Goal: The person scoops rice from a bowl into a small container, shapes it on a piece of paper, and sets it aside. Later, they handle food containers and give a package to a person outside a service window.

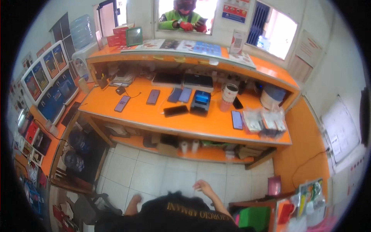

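Note:
My right hand (203, 187) hangs over the white tiled floor in front of my body, fingers a little apart and holding nothing. My left hand (135, 200) is lower and partly blurred beside my black shirt; its fingers cannot be made out. Both hands are away from the orange counter (130, 116). On that counter lie several phones, among them a dark phone (176, 111) and a phone with a lit screen (236, 120). A small black and blue printer (200, 103) stands between them. Plastic-wrapped packs (263, 121) sit at the right end.
A patterned tumbler (229, 94) stands near the packs. Beyond the counter, a helmeted person in a green jacket (184, 17) is at the window. A water dispenser (81, 63) is at the left back. A grey chair (89, 206) and a green folder (254, 218) flank me.

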Available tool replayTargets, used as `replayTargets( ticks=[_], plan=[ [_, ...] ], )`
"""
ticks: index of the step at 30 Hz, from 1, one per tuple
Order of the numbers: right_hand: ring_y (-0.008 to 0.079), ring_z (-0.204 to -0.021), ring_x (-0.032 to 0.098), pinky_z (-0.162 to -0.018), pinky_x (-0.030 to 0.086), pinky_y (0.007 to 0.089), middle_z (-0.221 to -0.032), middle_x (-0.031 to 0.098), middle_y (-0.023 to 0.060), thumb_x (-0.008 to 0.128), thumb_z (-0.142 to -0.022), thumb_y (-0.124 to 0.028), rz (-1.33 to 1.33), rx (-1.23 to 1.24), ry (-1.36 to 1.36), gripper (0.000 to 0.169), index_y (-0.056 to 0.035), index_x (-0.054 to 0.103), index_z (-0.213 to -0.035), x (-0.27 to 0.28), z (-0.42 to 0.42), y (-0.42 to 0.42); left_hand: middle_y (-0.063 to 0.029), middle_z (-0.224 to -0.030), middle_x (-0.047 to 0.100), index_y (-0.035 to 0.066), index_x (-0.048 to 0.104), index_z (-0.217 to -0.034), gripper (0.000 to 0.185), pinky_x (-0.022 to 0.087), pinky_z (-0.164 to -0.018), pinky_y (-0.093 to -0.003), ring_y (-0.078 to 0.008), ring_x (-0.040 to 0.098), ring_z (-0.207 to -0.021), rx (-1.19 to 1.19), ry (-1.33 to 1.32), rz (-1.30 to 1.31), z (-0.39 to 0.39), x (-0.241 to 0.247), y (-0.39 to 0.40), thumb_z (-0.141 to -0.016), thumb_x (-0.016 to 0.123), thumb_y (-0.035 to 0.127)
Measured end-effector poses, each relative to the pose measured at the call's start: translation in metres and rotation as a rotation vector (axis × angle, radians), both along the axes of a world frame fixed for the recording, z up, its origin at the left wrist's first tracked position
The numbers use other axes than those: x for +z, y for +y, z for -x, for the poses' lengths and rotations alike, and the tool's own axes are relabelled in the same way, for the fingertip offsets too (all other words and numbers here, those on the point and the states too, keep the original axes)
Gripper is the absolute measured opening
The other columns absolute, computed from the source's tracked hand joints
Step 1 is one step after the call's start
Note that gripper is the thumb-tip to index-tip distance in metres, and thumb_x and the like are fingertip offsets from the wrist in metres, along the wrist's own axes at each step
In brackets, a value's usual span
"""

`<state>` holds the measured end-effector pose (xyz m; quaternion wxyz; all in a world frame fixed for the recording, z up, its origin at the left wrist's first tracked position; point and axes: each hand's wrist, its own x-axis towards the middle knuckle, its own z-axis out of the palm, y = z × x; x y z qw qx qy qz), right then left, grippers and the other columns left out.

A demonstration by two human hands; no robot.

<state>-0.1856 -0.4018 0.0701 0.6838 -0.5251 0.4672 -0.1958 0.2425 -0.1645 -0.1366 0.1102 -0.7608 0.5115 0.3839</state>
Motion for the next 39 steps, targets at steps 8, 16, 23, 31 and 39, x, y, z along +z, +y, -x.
replayTargets(
  ticks=[8, 16, 23, 31, 39],
  plan=[
    [0.0116, -0.068, 0.055, -0.065, 0.047, 0.0275, -0.080, 0.063, 0.0064, 0.045, -0.093, -0.016, 0.290, -0.143, 0.065, 0.018, -0.0013, 0.056, -0.089, 0.041, 0.036, -0.165, -0.0162, -0.075, 0.057, -0.001, 0.059, -0.078, 0.031, 0.045, -0.069, -0.0388, -0.0339, 0.057, -0.074, -0.206, 0.544, 0.907, 0.185, 0.224, -0.478, -0.090, 0.048, 0.026],
    [0.0349, -0.107, 0.050, -0.092, 0.041, 0.0379, -0.116, 0.052, 0.0209, 0.050, -0.084, -0.008, 1.028, -0.111, 0.487, 0.027, 0.0028, 0.054, -0.108, 0.115, 0.066, -0.375, -0.0166, -0.100, 0.052, -0.001, 0.054, -0.093, 0.019, 0.042, -0.081, -0.0396, -0.0346, 0.050, -0.093, -0.430, 0.480, 1.108, 0.273, 0.239, -0.606, -0.082, 0.056, 0.014],
    [0.0273, -0.098, 0.052, -0.079, 0.040, 0.0451, -0.103, 0.056, 0.0141, 0.046, -0.082, -0.012, 0.940, -0.097, 1.384, 0.033, -0.0050, 0.053, -0.113, 0.113, 0.177, -0.445, -0.0144, -0.099, 0.050, 0.001, 0.053, -0.090, 0.019, 0.042, -0.081, -0.0393, -0.0327, 0.049, -0.094, -0.289, 0.423, 0.999, 0.270, 0.226, -0.613, -0.076, 0.061, 0.011],
    [0.0286, -0.088, 0.054, -0.073, 0.044, 0.0397, -0.092, 0.055, 0.0109, 0.057, -0.078, -0.016, 0.914, -0.288, 0.870, 0.028, -0.0062, 0.058, -0.104, 0.136, 0.202, -0.458, -0.0150, -0.095, 0.050, 0.001, 0.052, -0.087, 0.016, 0.042, -0.078, -0.0397, -0.0335, 0.049, -0.091, -0.280, 0.406, 0.964, 0.276, 0.236, -0.623, -0.076, 0.061, 0.008],
    [0.0326, -0.078, 0.057, -0.069, 0.047, 0.0412, -0.084, 0.057, 0.0150, 0.063, -0.077, -0.017, 0.753, -0.338, 1.274, 0.031, -0.0058, 0.060, -0.105, 0.199, 0.283, -0.453, -0.0166, -0.094, 0.050, 0.000, 0.052, -0.088, 0.018, 0.043, -0.076, -0.0411, -0.0341, 0.050, -0.089, -0.290, 0.299, 0.922, 0.279, 0.234, -0.621, -0.074, 0.060, 0.008]
  ],
)
